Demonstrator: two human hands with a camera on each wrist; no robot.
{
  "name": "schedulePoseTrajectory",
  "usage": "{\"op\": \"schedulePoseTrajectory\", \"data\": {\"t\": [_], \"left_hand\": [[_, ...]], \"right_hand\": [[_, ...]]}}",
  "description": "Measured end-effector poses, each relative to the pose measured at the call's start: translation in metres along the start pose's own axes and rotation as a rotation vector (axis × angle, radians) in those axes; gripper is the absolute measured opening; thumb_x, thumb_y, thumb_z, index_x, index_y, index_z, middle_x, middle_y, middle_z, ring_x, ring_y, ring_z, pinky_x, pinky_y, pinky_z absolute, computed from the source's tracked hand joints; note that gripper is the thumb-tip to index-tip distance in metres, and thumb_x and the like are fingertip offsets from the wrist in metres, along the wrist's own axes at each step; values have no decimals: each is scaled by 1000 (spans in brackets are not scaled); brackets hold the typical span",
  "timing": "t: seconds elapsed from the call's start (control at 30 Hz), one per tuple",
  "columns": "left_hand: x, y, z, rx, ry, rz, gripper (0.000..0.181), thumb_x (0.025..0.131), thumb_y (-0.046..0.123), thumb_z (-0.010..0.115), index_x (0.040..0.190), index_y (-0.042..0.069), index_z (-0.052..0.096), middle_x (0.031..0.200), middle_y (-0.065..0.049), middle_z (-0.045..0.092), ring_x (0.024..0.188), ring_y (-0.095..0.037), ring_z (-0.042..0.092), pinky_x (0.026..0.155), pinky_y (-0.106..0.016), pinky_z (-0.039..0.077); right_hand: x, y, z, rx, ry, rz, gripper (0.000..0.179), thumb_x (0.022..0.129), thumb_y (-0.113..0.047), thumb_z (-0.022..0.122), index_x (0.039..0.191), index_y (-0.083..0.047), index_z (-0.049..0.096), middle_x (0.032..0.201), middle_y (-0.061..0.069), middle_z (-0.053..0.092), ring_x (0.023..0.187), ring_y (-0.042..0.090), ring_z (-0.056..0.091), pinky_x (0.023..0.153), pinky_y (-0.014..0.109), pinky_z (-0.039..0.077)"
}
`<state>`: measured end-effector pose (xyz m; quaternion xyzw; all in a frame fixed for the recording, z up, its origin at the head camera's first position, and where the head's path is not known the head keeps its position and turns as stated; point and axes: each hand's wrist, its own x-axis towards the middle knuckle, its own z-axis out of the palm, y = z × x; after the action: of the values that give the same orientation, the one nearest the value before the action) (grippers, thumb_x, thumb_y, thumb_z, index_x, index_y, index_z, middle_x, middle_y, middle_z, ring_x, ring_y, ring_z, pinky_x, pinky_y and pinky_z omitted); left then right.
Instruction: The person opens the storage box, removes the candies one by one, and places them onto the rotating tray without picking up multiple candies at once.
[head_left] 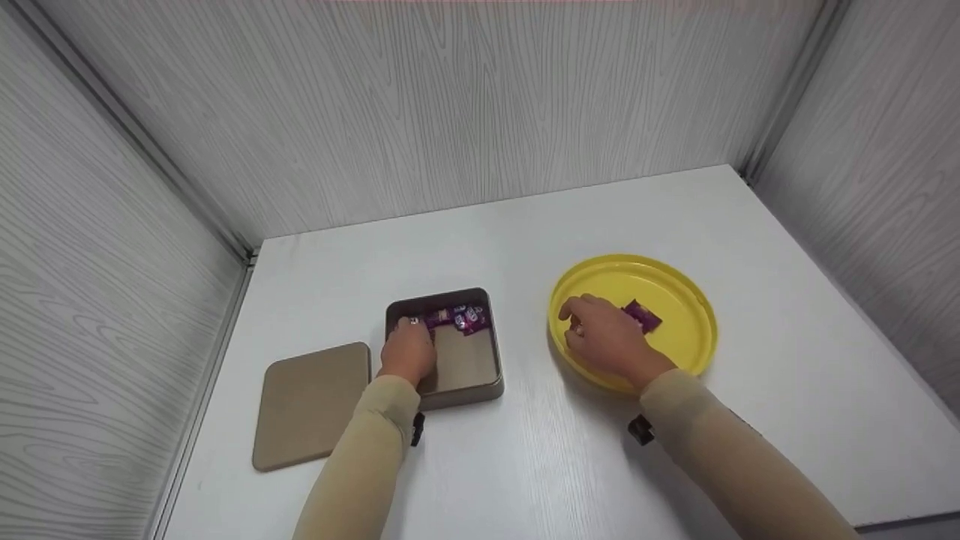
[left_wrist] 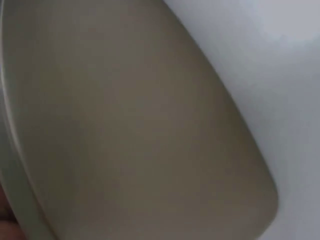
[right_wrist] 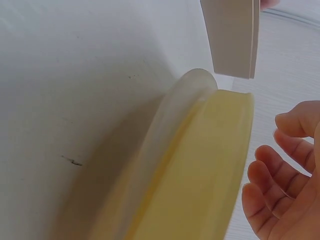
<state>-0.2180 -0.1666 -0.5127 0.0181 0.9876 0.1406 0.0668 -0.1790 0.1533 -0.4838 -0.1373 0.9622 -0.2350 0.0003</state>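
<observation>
Inside an open square tin [head_left: 465,369], my left hand [head_left: 409,351] reaches down at the left side, beside several purple-wrapped candies [head_left: 471,319]. A wrapper shows at its fingertips, but whether the fingers grip it is hidden. The left wrist view shows mostly a blurred flat lid [left_wrist: 140,115], with only a sliver of finger at the lower left. My right hand [head_left: 609,336] hovers over a round yellow tray [head_left: 694,341], fingers loosely bent. In the right wrist view those fingers [right_wrist: 272,165] are apart and hold nothing. A purple candy [head_left: 643,316] lies on the tray beside this hand.
The tin's brown-grey lid [head_left: 311,405] lies flat on the white table [head_left: 525,450], left of the tin. Wood-grain panels [head_left: 450,105] stand behind the table and on both sides. The tray is to the right of the tin, with table surface between them.
</observation>
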Motion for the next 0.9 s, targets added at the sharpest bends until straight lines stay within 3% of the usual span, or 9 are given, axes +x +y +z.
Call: {"op": "schedulePoseTrajectory", "data": {"t": [0.13,0.27,0.43,0.57,0.8,0.9], "left_hand": [[-3,0,4,52,42,37,25,100,4,54,115,-12,67,122,-29,59,103,-42,65,88,-52,54],[-2,0,7,58,69,33,26,102,4,48,107,-10,69,113,-28,65,98,-41,68,84,-52,55],[-1,-1,8,41,40,4,22,98,7,55,101,-8,70,108,-25,67,92,-38,68,81,-51,56],[-3,-1,4,-41,5,-10,14,94,10,61,93,-2,70,95,-17,70,80,-31,66,74,-48,55],[-18,7,-9,-249,50,30,38,96,22,62,129,3,59,108,-13,68,92,-27,63,84,-45,52],[-27,17,-13,-373,71,60,44,95,23,63,136,8,56,102,-9,68,88,-24,61,81,-42,50]], "right_hand": [[-2,-1,2,7,3,-6,26,91,-13,58,115,-11,65,97,2,59,89,22,56,79,40,49],[-4,-3,4,26,-2,-6,25,91,-14,59,116,-11,65,97,1,59,89,21,56,79,40,48],[-6,-6,6,33,-1,-16,25,92,-15,60,116,-10,65,98,2,60,89,22,56,80,42,50],[-7,-11,7,54,-9,-6,25,93,-17,62,117,-11,65,101,3,61,93,22,57,86,42,50],[-8,-24,10,91,-22,13,25,96,-22,63,119,-15,65,108,1,62,101,20,59,92,42,51],[-8,-29,14,124,-14,-9,25,95,-21,64,119,-15,66,107,0,62,99,19,59,91,40,51]]}}
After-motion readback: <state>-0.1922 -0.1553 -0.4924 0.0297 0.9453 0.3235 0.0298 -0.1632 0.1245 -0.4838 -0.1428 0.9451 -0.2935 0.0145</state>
